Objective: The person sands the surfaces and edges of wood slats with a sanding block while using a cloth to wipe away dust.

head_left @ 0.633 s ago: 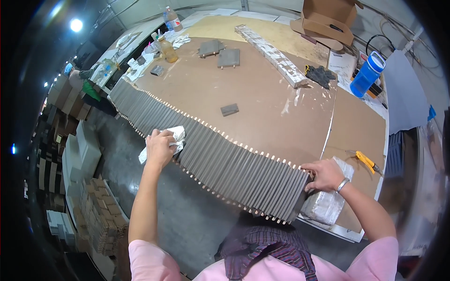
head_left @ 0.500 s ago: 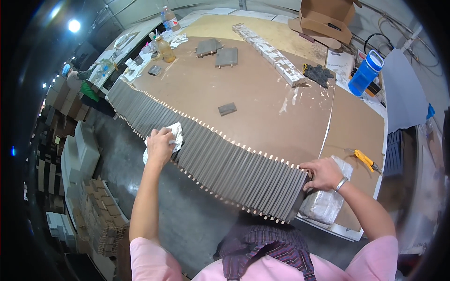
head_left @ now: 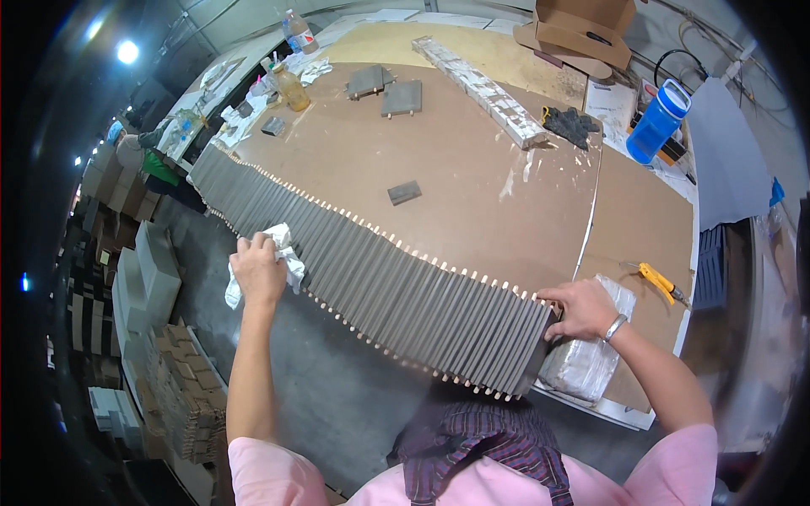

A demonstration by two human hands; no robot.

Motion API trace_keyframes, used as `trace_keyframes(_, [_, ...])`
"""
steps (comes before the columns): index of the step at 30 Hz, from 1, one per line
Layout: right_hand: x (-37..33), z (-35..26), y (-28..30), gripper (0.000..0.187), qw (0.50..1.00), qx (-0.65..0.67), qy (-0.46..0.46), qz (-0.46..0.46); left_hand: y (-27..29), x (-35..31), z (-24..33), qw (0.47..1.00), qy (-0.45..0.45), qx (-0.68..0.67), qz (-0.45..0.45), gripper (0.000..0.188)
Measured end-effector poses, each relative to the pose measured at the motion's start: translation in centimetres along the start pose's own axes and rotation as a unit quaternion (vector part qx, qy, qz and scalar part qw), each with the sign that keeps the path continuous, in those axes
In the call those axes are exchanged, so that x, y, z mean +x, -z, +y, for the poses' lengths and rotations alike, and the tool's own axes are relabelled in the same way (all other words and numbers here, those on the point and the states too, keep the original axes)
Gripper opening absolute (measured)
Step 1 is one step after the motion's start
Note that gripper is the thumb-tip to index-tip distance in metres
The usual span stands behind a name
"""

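Note:
A long row of dark grey wooden slats (head_left: pixel 405 297), pressed face to face, runs along the table's near edge, with pale dowel pins sticking out on both sides. My left hand (head_left: pixel 258 268) is closed on a crumpled white cloth (head_left: pixel 291 261) at the row's near side, left of its middle. At the right end of the row, my right hand (head_left: pixel 580 309) has its thumb and fingers pressed to the last slats. Beside that hand lies a white block wrapped in clear plastic (head_left: pixel 584 363).
A small grey block (head_left: pixel 404 193) and grey boards (head_left: pixel 401 99) lie on the brown tabletop (head_left: pixel 498 228). A paint-spattered bar (head_left: pixel 481 93), a dark glove (head_left: pixel 572 126), a blue bottle (head_left: pixel 658 122) and a yellow-handled tool (head_left: pixel 658 282) sit farther right. A person (head_left: pixel 152 164) stands far left.
My left hand has moved left and slightly toward me with the cloth, to the near edge of the row. My right hand stays at the row's right end.

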State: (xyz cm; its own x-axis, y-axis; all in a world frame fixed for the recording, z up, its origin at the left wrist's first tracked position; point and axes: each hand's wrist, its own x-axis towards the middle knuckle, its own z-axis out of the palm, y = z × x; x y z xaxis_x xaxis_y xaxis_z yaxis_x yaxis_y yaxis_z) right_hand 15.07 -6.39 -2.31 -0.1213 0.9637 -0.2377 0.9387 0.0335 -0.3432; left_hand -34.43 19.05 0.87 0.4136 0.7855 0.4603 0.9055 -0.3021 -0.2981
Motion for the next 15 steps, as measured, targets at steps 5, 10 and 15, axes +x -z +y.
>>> trace_keyframes(5, [-0.1, 0.3, 0.0, 0.071, 1.000, 0.005, 0.003, 0.001, 1.3, -0.2, 3.5, 0.972, -0.191, -0.132, -0.046, 0.021])
trace_keyframes(10, [0.2, -0.1, -0.6, 0.071, 1.000, 0.019, 0.005, -0.006, 0.2, -2.4, -1.9, 0.999, 0.000, -0.048, 0.009, 0.019])
trace_keyframes(15, [-0.2, 0.3, -0.5, 0.071, 1.000, 0.013, 0.018, 0.015, 2.2, -2.6, -1.6, 0.994, 0.026, -0.087, 0.055, 0.023])
